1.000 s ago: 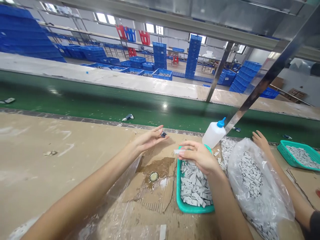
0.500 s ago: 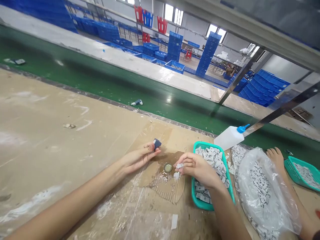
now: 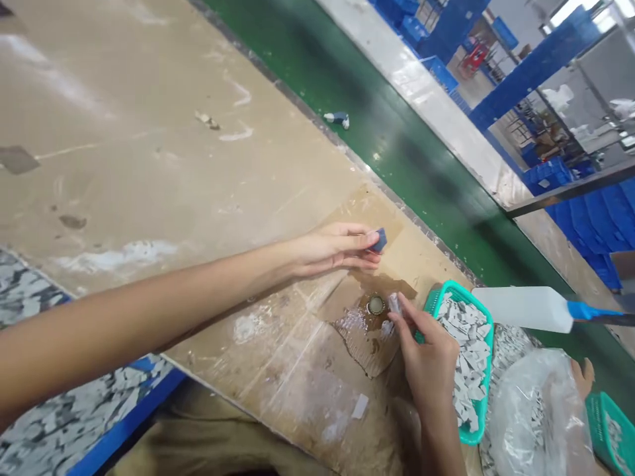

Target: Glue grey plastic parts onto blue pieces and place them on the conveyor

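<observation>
My left hand (image 3: 337, 248) pinches a small dark blue plastic piece (image 3: 380, 240) between thumb and fingers, above the worktable. Lower and to the right, my right hand (image 3: 430, 350) grips a small light grey plastic piece (image 3: 395, 303) by its fingertips. That piece is just right of a shallow round cap (image 3: 376, 305), which sits on a wet, torn cardboard sheet (image 3: 370, 357). Another small pale piece (image 3: 387, 328) lies close below the right fingertips. A green basket (image 3: 488, 377) full of grey-white pieces stands beside my right hand.
A white squeeze bottle (image 3: 526, 307) with a blue nozzle lies beyond the basket. A clear plastic bag (image 3: 530, 410) and another person's hand (image 3: 583, 378) are at right. The green conveyor belt (image 3: 278, 56) carries a blue-and-white part (image 3: 338, 119). A blue crate (image 3: 129, 423) of pieces is lower left.
The view has tilted and swung down to the left, bringing the crate into sight. Both hands still hold their pieces; the grey piece is now nearer the round cap.
</observation>
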